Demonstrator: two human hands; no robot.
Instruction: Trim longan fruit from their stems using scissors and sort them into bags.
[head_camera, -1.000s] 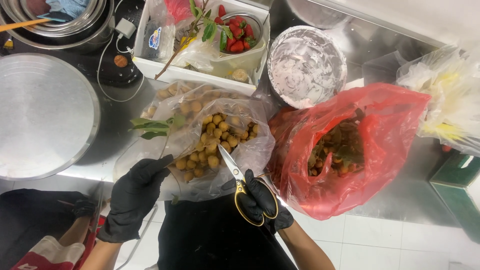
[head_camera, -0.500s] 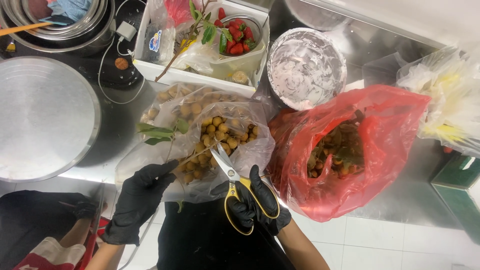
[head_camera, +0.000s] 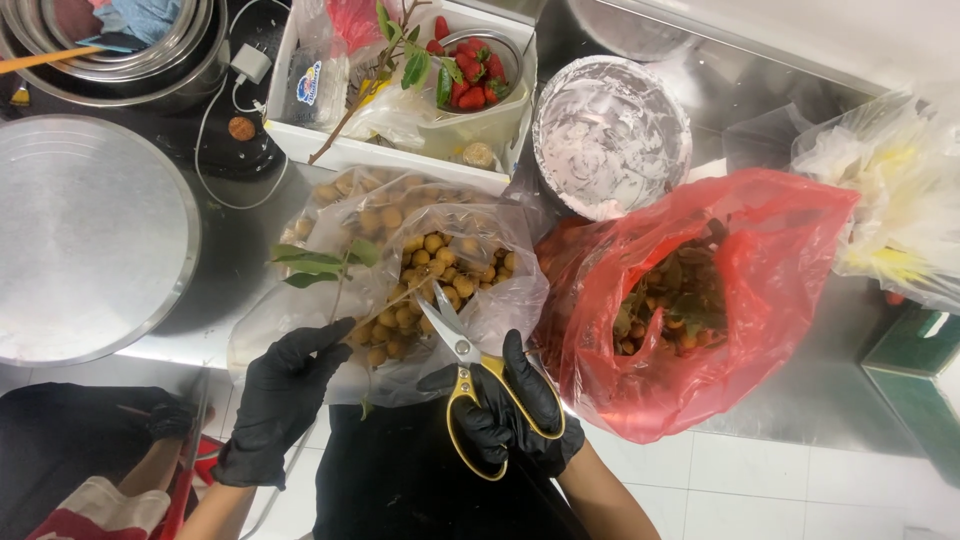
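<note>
Both my hands wear black gloves. My right hand (head_camera: 515, 415) grips gold-handled scissors (head_camera: 462, 380), whose blades point up into a clear plastic bag (head_camera: 500, 310) full of small round tan fruit (head_camera: 440, 275). My left hand (head_camera: 285, 395) pinches a thin stem (head_camera: 335, 300) with green leaves at the bag's left edge. The blade tips lie beside a twig among the fruit.
A red plastic bag (head_camera: 770, 250) with stems and fruit sits to the right. Behind are a white tray (head_camera: 340, 150) with a strawberry tub (head_camera: 470, 75), a round foil-lined bowl (head_camera: 610, 130), steel bowls (head_camera: 100, 60) and a big steel lid (head_camera: 80, 235).
My right hand has brought the scissors down and closer to me, then up into the bag's fruit. My left hand has closed on the leafy stem.
</note>
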